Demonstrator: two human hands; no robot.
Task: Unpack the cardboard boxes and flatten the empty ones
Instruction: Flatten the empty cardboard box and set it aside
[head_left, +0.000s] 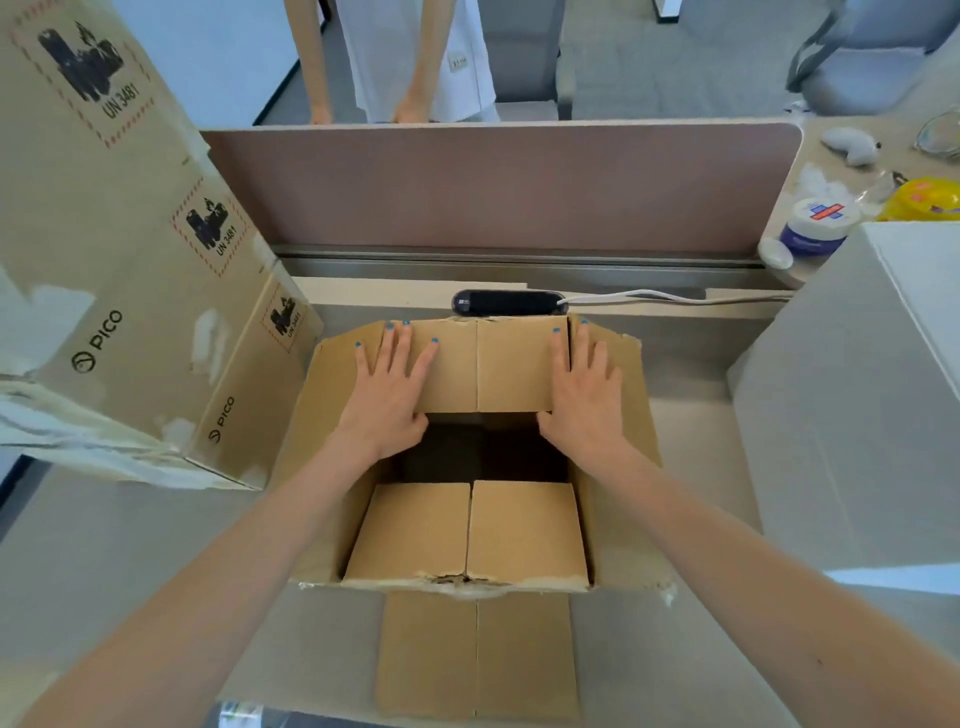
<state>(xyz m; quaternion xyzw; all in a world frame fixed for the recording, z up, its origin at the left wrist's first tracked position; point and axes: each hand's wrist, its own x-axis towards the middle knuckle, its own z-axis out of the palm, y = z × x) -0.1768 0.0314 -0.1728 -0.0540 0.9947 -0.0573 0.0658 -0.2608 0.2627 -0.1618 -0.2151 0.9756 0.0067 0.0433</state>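
My left hand and right hand lie flat, fingers straight and gripping nothing, on the far flap of the open cardboard box. It sits mid-worktop, between the PICO box at the left edge and the white box at the right. If I press unevenly, it may skid into the power strip (just behind it, at the far edge) or the flap may tear.
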